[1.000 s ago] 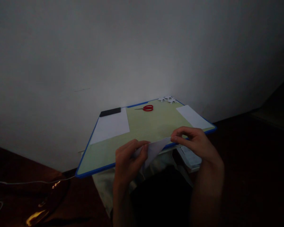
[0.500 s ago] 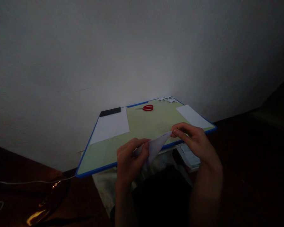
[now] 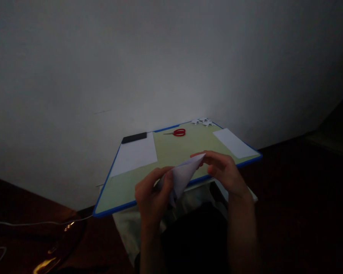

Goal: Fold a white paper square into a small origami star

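Observation:
A white folded sheet of paper (image 3: 184, 176) is held above the near edge of the board, its pointed end tilted up to the right. My left hand (image 3: 154, 190) pinches its left part, thumb on the near side and fingers behind. Behind the pointed tip reach the fingers of my right hand (image 3: 224, 169). That thumb stands apart from the paper, so the hand looks open; whether its fingertips touch the paper is partly hidden.
The blue-edged board (image 3: 117, 207) carries red-handled scissors (image 3: 179, 132), a white sheet (image 3: 134, 156) with a dark flat object (image 3: 134, 137) at its top, another white sheet (image 3: 234, 144) at right, and several small folded paper pieces (image 3: 202, 121). A wall (image 3: 171, 68) rises behind.
My right hand has let go its pinch on the paper's tip and its fingers have moved left behind it. The paper has turned slightly, showing more of its near face.

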`<state>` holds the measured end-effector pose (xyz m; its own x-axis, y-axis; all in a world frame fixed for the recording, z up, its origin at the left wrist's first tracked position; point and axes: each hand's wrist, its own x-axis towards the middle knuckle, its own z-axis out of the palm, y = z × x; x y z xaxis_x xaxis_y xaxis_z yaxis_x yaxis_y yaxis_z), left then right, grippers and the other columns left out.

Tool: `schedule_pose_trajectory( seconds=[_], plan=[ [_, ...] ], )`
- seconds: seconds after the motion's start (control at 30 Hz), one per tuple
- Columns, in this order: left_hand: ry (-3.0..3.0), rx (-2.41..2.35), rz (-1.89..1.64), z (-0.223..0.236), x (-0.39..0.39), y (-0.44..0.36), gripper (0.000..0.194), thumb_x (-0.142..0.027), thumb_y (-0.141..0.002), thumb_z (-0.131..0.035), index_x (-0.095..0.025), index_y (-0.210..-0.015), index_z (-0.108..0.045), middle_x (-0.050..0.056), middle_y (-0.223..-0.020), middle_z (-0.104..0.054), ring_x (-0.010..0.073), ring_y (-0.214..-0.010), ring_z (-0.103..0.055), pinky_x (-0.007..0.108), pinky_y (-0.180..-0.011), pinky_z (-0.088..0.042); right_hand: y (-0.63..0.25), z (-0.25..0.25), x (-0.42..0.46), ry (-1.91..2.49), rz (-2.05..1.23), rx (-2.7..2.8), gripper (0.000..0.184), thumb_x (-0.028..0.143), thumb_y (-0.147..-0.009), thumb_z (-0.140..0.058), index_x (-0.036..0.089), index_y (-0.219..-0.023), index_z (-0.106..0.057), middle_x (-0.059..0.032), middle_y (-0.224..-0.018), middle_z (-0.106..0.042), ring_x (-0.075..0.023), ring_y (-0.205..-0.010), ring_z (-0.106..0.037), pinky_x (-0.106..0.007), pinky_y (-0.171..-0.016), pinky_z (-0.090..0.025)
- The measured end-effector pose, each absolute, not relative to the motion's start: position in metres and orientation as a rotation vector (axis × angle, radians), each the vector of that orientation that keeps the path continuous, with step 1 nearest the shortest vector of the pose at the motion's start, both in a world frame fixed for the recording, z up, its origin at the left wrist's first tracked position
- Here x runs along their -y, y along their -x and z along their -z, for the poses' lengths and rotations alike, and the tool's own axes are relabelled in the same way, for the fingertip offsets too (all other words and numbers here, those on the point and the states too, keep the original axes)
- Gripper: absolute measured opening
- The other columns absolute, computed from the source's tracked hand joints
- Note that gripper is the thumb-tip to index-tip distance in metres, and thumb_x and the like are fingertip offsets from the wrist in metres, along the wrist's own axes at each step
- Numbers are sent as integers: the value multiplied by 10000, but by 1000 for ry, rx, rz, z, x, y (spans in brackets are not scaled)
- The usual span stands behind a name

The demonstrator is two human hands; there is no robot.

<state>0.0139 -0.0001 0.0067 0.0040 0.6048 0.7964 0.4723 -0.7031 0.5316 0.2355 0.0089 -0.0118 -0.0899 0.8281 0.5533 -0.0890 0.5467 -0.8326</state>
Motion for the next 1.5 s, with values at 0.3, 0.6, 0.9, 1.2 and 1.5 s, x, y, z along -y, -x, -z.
schedule_pose_trajectory(
  seconds=[0.3,0.6,0.9,1.2,1.5],
  plan=[
    [-2125,-1093,-1775,-6,1,-15,98,-219,-929,-717,-234,-925,-814,-1,-820,-829,150,-695,-762,241,-673,-598,-219,-1,-8,728,-921,1366,290,493,-786,-894,236,-859,-783,-29,-829,-739,-200,-799,-680,-324,-761,-587],
    [-2204,-1040,-1728,-8,1,-20,74,-234,-914,-785,-241,-973,-830,-11,-782,-809,128,-631,-716,232,-605,-558,-219,2,-9,758,-859,1413,236,441,-831,-870,233,-836,-758,-18,-824,-730,-197,-802,-668,-323,-773,-555],
    [-2243,-918,-1679,-12,-2,-22,123,-179,-940,-757,-230,-1021,-834,13,-857,-827,148,-716,-744,260,-673,-577,-219,3,-10,813,-782,1419,254,469,-854,-842,236,-825,-744,-21,-818,-716,-207,-797,-652,-334,-759,-540],
    [-2246,-891,-1656,-11,-3,-24,129,-164,-935,-760,-228,-1017,-836,15,-816,-776,144,-706,-702,273,-665,-565,-219,3,-12,783,-773,1407,218,427,-865,-842,236,-824,-747,-15,-821,-702,-199,-795,-637,-326,-756,-520],
    [-2257,-857,-1612,-7,-5,-25,151,-119,-936,-747,-230,-992,-832,1,-776,-754,135,-684,-676,264,-646,-542,-213,0,-11,772,-707,1260,138,355,-928,-778,256,-834,-797,-16,-857,-734,-191,-826,-657,-308,-745,-507]
  ],
)
